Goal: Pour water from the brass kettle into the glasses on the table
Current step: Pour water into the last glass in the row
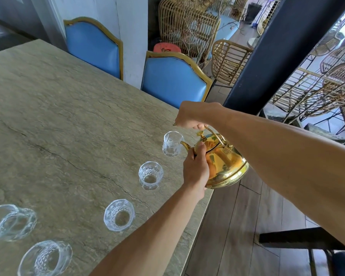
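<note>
While right hand [189, 121] grips the handle of the kettle [225, 164], left hand [196, 167] cups its body, thumb by the lid. Kettle tilted at table [68, 116] edge, spout at rim of far glass [172, 144]. Three nearer glasses [150, 175] in line, more blurred lower left. Two blue chairs [173, 82] behind.

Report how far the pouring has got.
Done: no glass looks plainly filled. In hand: the right hand grips the handle of the kettle, the left hand holds its body, and the spout is at the rim of the far glass; no stream is visible. Left: the second glass, third glass and other glasses look empty.
</note>
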`<control>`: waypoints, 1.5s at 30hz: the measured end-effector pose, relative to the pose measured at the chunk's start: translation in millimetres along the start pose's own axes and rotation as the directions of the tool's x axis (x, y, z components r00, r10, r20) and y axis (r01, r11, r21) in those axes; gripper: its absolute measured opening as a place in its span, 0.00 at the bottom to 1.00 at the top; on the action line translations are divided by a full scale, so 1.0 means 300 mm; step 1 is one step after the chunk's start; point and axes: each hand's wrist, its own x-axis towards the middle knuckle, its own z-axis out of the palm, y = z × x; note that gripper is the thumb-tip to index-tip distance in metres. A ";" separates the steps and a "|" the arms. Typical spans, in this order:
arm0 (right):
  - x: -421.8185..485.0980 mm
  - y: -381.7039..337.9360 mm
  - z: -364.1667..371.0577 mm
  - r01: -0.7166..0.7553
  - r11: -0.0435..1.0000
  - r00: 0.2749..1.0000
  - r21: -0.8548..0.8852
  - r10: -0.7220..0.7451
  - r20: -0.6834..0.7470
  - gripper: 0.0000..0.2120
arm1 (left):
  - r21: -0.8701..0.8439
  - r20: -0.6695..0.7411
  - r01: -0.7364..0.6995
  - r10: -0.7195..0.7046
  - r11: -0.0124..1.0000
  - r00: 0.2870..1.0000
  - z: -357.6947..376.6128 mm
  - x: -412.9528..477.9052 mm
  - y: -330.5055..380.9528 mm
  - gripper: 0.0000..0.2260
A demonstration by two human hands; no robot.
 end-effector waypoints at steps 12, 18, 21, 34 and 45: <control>0.018 0.003 0.010 -0.030 1.000 1.000 -0.006 0.030 -0.007 0.19 | -0.032 0.007 0.033 -0.032 0.999 0.999 0.005 0.001 -0.004 0.09; 0.018 -0.001 0.006 -0.020 1.000 1.000 -0.010 0.020 -0.002 0.20 | -0.017 0.015 0.012 -0.012 1.000 1.000 0.005 0.007 -0.006 0.14; 0.017 0.000 0.002 -0.008 1.000 1.000 -0.005 0.008 0.004 0.20 | -0.019 0.008 0.002 -0.002 1.000 1.000 0.001 0.013 -0.007 0.14; 0.034 0.020 0.015 -0.035 0.996 0.999 0.080 0.037 -0.026 0.21 | 0.034 0.023 -0.081 0.080 0.996 0.996 -0.017 0.046 -0.032 0.10; -0.027 0.104 0.092 0.011 0.924 0.994 0.382 0.031 -0.104 0.18 | 0.245 0.057 -0.350 0.347 0.904 0.936 -0.063 0.073 -0.117 0.18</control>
